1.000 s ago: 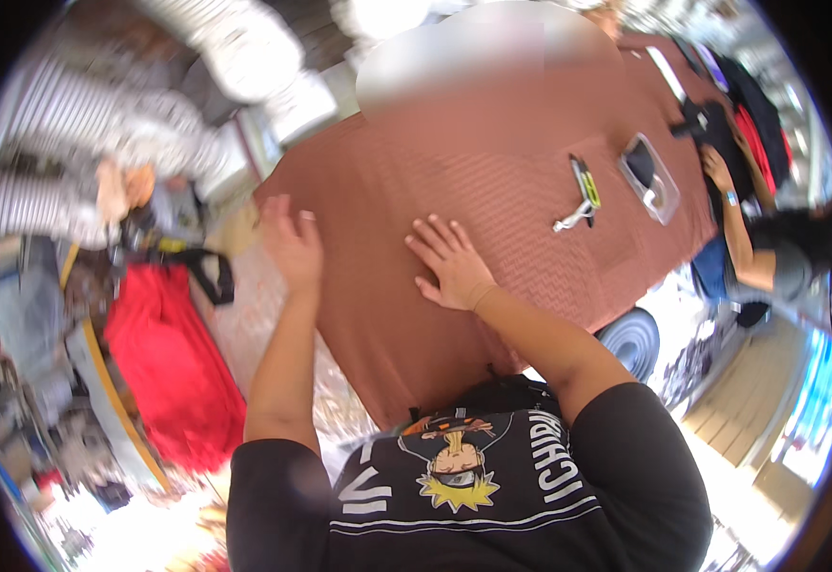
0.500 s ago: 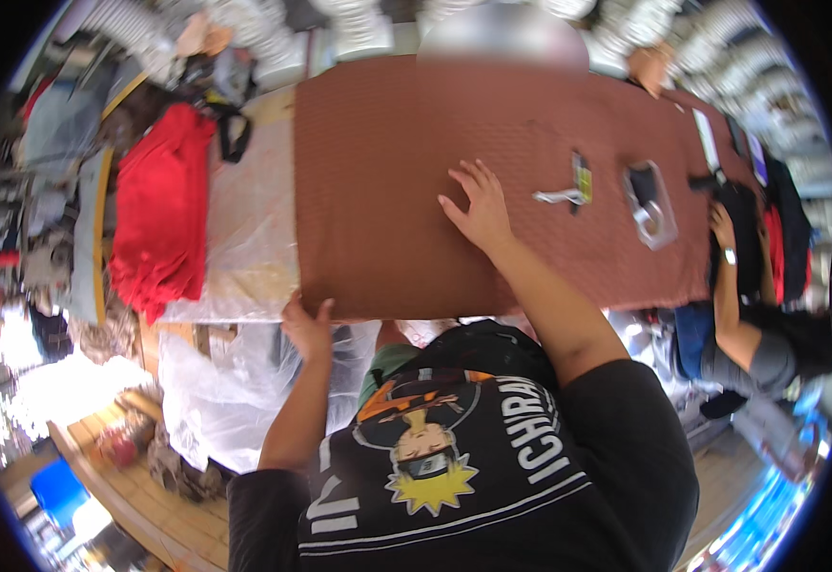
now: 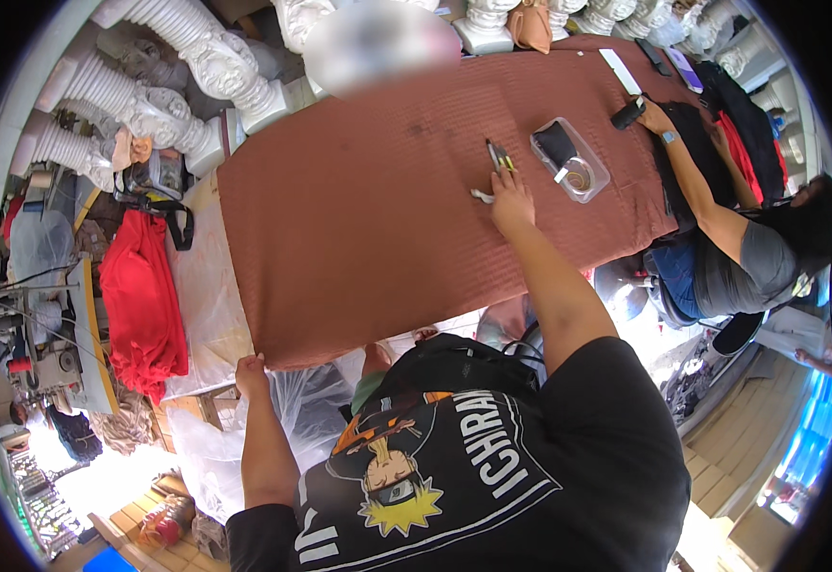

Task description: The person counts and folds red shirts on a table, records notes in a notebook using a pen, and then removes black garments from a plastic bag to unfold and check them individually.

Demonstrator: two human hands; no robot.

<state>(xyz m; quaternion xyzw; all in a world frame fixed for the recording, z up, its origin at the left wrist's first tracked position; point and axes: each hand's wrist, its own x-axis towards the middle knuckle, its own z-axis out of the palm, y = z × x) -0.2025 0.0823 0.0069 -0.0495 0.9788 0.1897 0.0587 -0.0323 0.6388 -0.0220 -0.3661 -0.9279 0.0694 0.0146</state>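
Observation:
A large brown textured cloth (image 3: 359, 238) lies spread over the table. At its near left corner, my left hand (image 3: 253, 376) pinches the edge between closed fingers. Farther right on the cloth, my right hand (image 3: 512, 205) is down over a small cluster of tools, its fingers drawn together on a slim yellow and dark tool (image 3: 501, 157). A white piece (image 3: 482, 196) sticks out beside the palm; the hand hides the rest. Just to the right sits a clear plastic tray (image 3: 591, 181) with a black item and a roll of tape in it.
Red cloth (image 3: 139, 296) is heaped at the table's left end, next to clear plastic sheeting (image 3: 208, 276). White ornate columns (image 3: 235, 76) line the far side. At the right, another person's hand (image 3: 657, 118) holds a dark object above black cloth (image 3: 688, 143). A sewing machine (image 3: 53, 367) stands far left.
My right hand has moved from bare cloth rightward onto the small tools. My left hand has shifted left and nearer at the cloth's corner. The view has turned, and the other person's hand now holds a dark object.

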